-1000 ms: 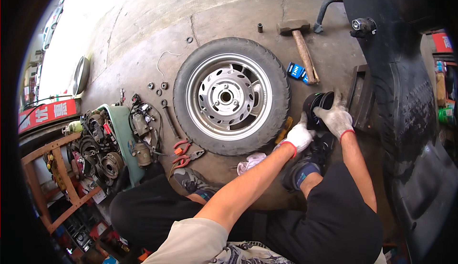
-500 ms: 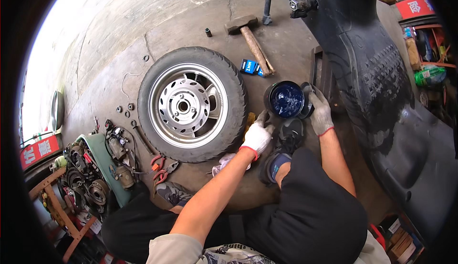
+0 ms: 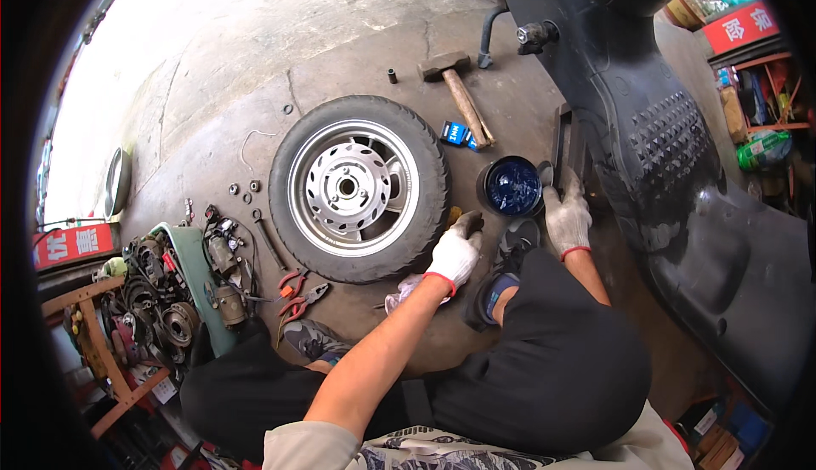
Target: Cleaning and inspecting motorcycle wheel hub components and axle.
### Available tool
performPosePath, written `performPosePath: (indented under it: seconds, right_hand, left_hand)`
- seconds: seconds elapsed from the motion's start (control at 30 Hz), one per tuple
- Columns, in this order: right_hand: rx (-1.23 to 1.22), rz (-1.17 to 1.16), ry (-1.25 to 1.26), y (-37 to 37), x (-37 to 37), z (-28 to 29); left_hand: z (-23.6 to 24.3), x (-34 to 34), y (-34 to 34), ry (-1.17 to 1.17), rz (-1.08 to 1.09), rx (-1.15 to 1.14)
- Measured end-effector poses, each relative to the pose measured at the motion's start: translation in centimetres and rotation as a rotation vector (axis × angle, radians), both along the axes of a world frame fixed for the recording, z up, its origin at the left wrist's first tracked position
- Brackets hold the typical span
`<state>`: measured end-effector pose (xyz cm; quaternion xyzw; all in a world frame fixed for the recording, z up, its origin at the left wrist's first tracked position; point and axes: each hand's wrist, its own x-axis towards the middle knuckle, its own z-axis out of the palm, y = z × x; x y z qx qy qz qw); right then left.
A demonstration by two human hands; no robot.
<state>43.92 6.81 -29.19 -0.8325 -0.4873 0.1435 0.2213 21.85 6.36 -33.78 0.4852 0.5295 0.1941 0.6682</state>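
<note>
My right fingers seem to pinch a dark lid (image 3: 546, 172); just left of them sits the open tub (image 3: 482, 191) of blue grease (image 3: 512, 186). My left fingers (image 3: 463, 223) curl, perhaps holding nothing, I can't tell, with the wheel (image 3: 361, 188) left of them. I judge the grease is being uncovered; the next move calls for keeping the tub steady.

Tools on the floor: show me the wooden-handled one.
The hammer, lying beyond the open tub: its handle is wood; the pliers have red handles, and the wrench is dark.
</note>
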Motion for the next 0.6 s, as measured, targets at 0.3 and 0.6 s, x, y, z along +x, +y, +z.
performPosePath:
  seconds: [0.3,0.6]
  right_hand:
    - [-0.269,0.098,1.655,5.3,-8.9,6.9]
    - [-0.354,0.496,1.819,5.8,-14.7,5.4]
  left_hand:
    - [6.1,-0.6,3.5,-0.799,0.481,-0.300]
    - [2.2,-4.2,7.6,-0.490,1.042,-0.288]
